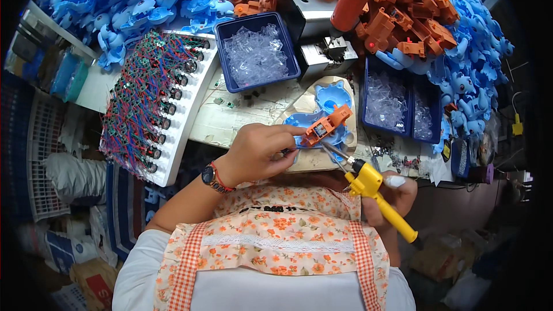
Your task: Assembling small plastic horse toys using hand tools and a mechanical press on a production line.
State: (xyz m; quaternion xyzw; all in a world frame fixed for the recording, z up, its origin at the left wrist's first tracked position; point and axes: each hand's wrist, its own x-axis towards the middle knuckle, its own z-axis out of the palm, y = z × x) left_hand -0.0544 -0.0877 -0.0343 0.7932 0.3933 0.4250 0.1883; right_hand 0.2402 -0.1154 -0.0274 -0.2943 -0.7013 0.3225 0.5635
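My right hand (398, 196) is wrapped round a yellow soldering gun (367, 179). The metal tip points up and left, close to an orange plastic housing (329, 125). That housing lies tilted over light blue plastic shells (332, 97), which sit in a pale, shaped holder (309, 101) on the bench. From the left, my left hand (259, 145) reaches in with its index fingertip at the housing's lower left end. Its thumb and fingers are closed together around a small dark piece that I cannot make out. Whether the tip touches the housing is unclear.
At the left stands a white foam tray (183, 112) of wired circuit boards and round black parts. Blue bins (227, 83) (412, 136) hold clear plastic pieces. A metal device (328, 57) and an orange-red bar (357, 0) rise behind the holder. Blue shells (144, 6) and orange housings (403, 11) are heaped behind.
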